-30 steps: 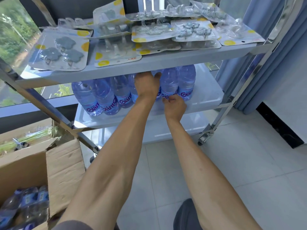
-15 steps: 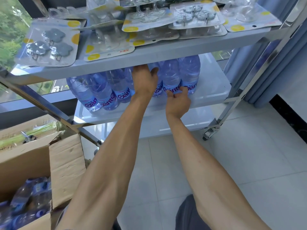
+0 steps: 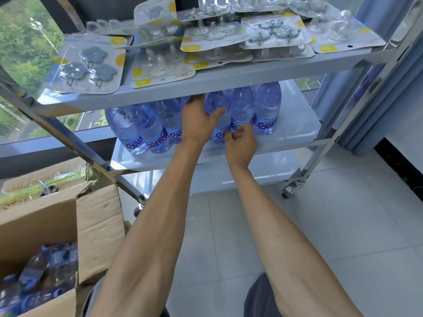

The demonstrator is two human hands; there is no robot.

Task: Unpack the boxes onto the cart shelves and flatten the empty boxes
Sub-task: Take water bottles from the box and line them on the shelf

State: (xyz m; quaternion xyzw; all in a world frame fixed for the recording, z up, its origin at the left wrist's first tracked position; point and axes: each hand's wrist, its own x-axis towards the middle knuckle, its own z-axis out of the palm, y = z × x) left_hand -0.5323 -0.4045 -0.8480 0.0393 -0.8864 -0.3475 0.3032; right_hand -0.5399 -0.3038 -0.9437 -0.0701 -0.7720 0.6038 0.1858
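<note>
Ribbed clear-plastic bottles [image 3: 242,110] under both hands [image 3: 199,121] on glossy shelf [image 3: 295,129].

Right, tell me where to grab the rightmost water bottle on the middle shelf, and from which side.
Grip the rightmost water bottle around its narrower waist just above the label, coming from its open right side. It stands upright, the top shelf hangs low over its cap, and another bottle crowds its left.
</note>
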